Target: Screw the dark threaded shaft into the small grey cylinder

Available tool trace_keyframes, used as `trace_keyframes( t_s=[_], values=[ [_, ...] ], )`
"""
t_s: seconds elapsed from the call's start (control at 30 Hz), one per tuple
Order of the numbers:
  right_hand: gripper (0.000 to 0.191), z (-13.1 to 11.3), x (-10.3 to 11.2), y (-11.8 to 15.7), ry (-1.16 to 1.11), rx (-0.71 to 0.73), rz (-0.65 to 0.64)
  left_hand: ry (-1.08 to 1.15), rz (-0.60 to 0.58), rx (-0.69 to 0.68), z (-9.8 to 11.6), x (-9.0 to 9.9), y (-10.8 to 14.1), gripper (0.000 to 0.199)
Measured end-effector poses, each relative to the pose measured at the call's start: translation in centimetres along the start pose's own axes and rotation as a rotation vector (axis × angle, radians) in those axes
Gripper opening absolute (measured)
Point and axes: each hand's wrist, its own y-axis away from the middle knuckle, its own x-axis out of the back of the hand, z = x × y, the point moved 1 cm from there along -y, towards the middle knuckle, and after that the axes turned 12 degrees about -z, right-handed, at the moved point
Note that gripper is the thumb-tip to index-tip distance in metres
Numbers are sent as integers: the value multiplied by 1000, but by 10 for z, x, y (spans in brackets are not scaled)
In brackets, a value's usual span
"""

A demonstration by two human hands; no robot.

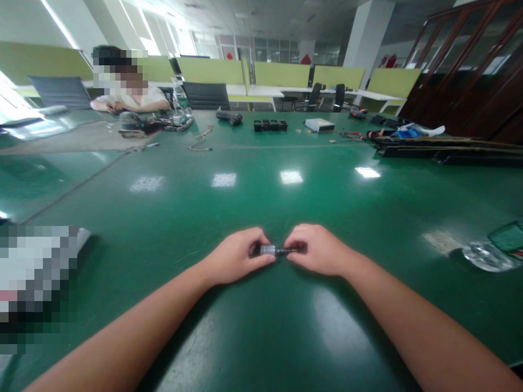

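Observation:
Between my hands, low over the green table (253, 201), is a short grey cylinder (268, 250) with a thin dark ridged shaft (281, 251) at its right end. Its exact kind is unclear. My left hand (241, 255) closes on the cylinder with thumb and fingers, hiding its left end. My right hand (316, 250) pinches the dark shaft, so part of that end is covered too. The piece lies level, pointing from one hand to the other.
At left is a blurred-out box-like item (36, 267); at right, a clear glass dish (488, 256). Across the table sit a black block (270, 125), a white box (319, 125), a cable (200, 142) and dark strips (445, 149). A person (139, 98) sits at far left.

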Motion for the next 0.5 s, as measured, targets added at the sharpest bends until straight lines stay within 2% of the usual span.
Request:
trace_keyframes(
  t_s=[0.5],
  values=[
    [10, 4, 0, 2, 8, -9, 5, 21, 1, 8, 1, 1, 0, 30]
  ],
)
